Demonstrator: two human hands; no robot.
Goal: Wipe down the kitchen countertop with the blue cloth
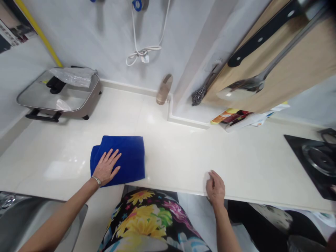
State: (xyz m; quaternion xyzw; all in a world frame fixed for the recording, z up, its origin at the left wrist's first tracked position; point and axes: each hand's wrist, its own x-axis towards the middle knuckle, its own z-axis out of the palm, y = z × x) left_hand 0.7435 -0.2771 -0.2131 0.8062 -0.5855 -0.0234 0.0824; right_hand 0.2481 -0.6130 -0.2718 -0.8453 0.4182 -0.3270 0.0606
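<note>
A folded blue cloth (130, 157) lies flat on the pale counter, left of the middle. My left hand (105, 168) rests on the cloth's left part, palm down with the fingers spread, and a metal-banded watch or bracelet (96, 181) circles the wrist. Farther right, my right hand (216, 187) is at the counter's front edge, its fingers loosely curled together. Nothing shows in that hand, and the cloth is well away from it.
An electric pan with a glass lid (76, 99) stands at the back left. A brownish bottle (164, 90) leans by the wall. Utensils, including a black-handled one (259, 39), hang at right above a black stove (311, 162). A sink (39, 220) is lower left; another person's dark-clothed body (265, 227) is lower right.
</note>
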